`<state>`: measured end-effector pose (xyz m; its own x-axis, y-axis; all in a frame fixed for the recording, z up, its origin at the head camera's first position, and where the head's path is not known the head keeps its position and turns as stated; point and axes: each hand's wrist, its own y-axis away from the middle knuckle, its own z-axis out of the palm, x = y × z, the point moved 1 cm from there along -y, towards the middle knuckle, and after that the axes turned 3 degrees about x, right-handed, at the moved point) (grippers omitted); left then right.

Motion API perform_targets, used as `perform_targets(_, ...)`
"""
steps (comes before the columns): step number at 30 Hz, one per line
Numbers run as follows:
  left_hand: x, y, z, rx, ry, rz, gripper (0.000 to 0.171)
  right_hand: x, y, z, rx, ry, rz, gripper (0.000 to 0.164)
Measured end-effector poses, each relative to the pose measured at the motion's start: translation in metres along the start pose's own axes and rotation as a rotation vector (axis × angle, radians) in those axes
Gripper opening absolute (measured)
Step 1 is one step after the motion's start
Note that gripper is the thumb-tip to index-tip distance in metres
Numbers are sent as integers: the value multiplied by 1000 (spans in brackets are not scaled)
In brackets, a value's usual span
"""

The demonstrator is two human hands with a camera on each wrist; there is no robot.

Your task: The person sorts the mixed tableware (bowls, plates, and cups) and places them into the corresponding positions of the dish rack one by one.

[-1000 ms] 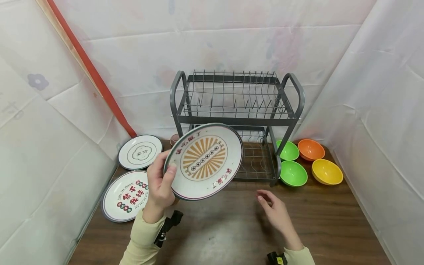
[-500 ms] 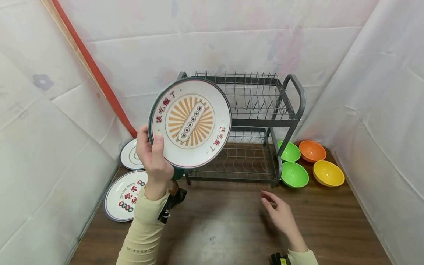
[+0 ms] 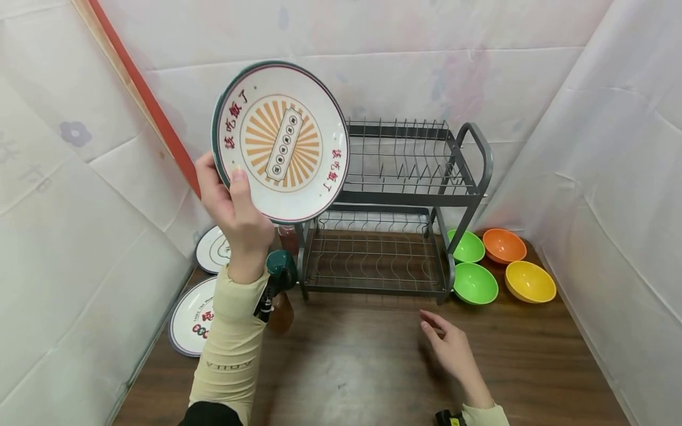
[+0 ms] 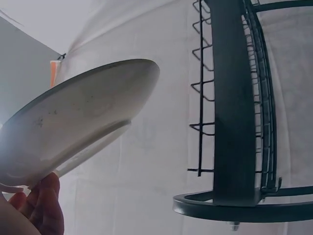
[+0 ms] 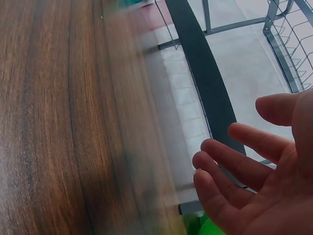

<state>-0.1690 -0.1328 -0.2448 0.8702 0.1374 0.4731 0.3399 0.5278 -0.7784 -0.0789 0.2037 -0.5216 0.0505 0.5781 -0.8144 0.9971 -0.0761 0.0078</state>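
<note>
Treating the head camera's picture as a clock face, a decorated plate (image 3: 314, 198) hung in the air between 10 and 11 o'clock, tilted so that its white face, with orange rays and red lettering, was turned toward the wearer. The left hand (image 3: 237, 219), at 9 o'clock, pinched its rim at the plate's own 7 to 8 o'clock: the thumb lay across the front and the fingers went behind. The left wrist view showed fingertips (image 4: 48, 200) at the pale underside. This edge grip probably kept the plate steady while leaving most of its face uncovered, and the raised arm probably kept it clear of the dark two-tier rack (image 3: 410, 198) to its 4 o'clock; the left wrist view showed a gap between them.

The right hand (image 3: 452, 354), between 4 and 5 o'clock, held nothing, its fingers loosely bent and slightly apart, perhaps because one hand was enough for the weight. From it, the plate lay well apart, toward 10 to 11 o'clock.

Around 8 o'clock two more plates (image 3: 183, 322) lay face up on the wooden table (image 3: 346, 367), partly hidden by the left arm. Between 3 and 4 o'clock, four bowls (image 3: 530, 282), two green, one orange, one yellow, sat beside the rack, seemingly grouped for easy reach.
</note>
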Motion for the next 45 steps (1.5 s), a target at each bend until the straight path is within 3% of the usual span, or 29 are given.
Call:
perform_targets(11,-15,-27,12,-8,-128,18,30,1,4,-2,-1,-21,13,35)
perform_targets(20,-29,-44,23,-34,-268,-15,29,1,4,-3,-17,-22,28,37)
perform_targets(26,-42,-52,35,-73,-339,-120,27,2,2,-3,-32,-19,52,38)
perform_targets(28,-47,-54,37,-91,-400,-144,26,2,2,-3,-36,-18,53,37)
perform_targets(34,-56,-55,42,-160,-563,-101,29,6,1,-7,-24,-14,41,37)
perform_targets(45,-71,-49,54,-252,-700,-123,32,15,1,-13,-22,-5,54,38)
